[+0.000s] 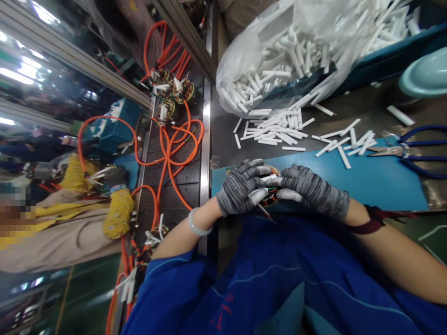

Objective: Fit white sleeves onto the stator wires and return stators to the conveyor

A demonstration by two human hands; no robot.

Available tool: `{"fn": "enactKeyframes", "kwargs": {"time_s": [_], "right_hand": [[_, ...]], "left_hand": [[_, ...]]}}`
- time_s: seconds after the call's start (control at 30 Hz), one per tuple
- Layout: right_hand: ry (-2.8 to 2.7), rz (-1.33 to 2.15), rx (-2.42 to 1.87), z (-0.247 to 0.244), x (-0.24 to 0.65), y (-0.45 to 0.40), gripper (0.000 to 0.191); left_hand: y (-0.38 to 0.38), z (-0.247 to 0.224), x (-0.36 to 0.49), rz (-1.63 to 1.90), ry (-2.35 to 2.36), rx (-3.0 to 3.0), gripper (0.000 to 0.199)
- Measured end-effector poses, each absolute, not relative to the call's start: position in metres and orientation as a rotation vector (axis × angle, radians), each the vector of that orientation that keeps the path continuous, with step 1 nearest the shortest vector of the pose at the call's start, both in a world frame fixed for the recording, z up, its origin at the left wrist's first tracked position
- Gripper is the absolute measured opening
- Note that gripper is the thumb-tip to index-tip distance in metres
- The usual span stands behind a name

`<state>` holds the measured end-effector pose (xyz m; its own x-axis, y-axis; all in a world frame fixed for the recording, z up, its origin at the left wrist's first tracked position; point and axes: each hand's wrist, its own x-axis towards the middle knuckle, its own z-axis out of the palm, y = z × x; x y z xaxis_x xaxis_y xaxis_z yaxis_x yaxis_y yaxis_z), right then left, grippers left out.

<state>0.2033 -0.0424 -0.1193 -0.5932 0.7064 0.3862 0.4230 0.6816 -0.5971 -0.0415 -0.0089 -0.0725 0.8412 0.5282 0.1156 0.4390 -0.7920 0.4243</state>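
Between my hands, at the near edge of the blue mat point(391, 190), is a round wired motor part point(270, 201) with coloured wires and a white sleeve point(268, 177) across its top. My left hand point(240, 187), in a grey striped glove with pale fingertips, curls over its left side, and a thin wire end pokes out below the thumb. From the right, my right hand point(309, 188), in a matching glove, closes its fingers and thumb on the part. The fingers cover most of it, so the exact grip on the wires is hidden.
Loose white tubes point(279, 128) lie behind my hands, beside a plastic bag point(226, 79) full of them. Blue-handled scissors point(401, 150) and a light-blue bowl point(426, 77) are at right. Left, a conveyor point(185, 167) carries motors with orange cables point(169, 153); a co-worker's yellow gloves point(118, 214) work beyond.
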Motion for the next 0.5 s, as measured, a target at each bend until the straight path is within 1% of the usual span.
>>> {"fn": "enactKeyframes", "kwargs": {"time_s": [0.1,0.3,0.5], "right_hand": [[-2.348,0.517,-0.902,-0.120,0.199,-0.041,0.040],[-2.300,0.561,-0.948,-0.122,0.192,-0.039,0.050],[-2.309,0.438,-1.033,-0.119,0.184,-0.044,0.045]], "left_hand": [[0.000,-0.074,-0.044,0.361,0.665,2.500,0.029],[0.001,-0.069,-0.044,0.402,0.574,2.390,0.026],[0.005,-0.075,-0.048,0.387,0.604,2.425,0.021]]}}
